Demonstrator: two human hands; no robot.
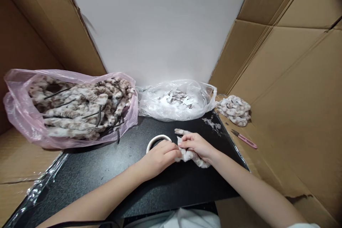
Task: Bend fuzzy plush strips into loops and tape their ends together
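My right hand (197, 145) is closed around a fluffy white-and-brown furry strip (188, 156), whose one end sticks out past the fingers. My left hand (163, 156) pinches the strip's left side, its fingertips close to those of the right. Between the two hands a small whitish piece (179, 140) shows, perhaps tape. Partly behind my left hand lies a roll of cream tape (155, 139); whether the hand touches it I cannot tell.
A pink plastic bag (20, 128) full of furry strips with dark cords stands left. Behind the hands lies a clear bag (152, 105) of small silvery pieces. Right are a furry bundle (235, 109), pink-handled thread snips (247, 140) and fluff (213, 124). Cardboard walls (294, 89) flank the black table (107, 171).
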